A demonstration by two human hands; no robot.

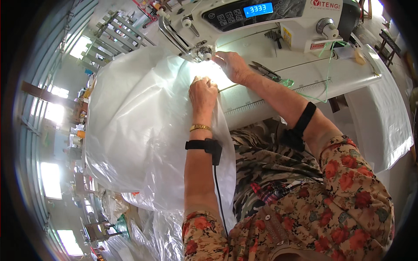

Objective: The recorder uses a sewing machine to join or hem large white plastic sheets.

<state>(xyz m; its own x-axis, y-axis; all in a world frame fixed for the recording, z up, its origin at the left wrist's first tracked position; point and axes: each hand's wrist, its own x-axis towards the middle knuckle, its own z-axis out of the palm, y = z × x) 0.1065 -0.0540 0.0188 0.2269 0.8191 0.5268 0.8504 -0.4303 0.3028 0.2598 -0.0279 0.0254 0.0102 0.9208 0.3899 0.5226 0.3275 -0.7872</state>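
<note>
Left hand (203, 91) is bunched tight, fingers clamped on a fold of the translucent white plastic sheet (139, 126) just short of the needle. Right hand (233, 65) lies flat on it beside the white sewing machine's (261, 17) presser foot, fingers together. Best done, I'd say, with even tension and fingertips clear of the needle.

I see a white sewing table (278, 93) with a ruler strip along its front edge. On it: white sewing machine (261, 17), translucent white plastic sheet (143, 122) draped off its left side, dark thread snips (265, 71) right of the needle area, loose green thread (320, 82), small yellowish item (359, 55) far right.
</note>
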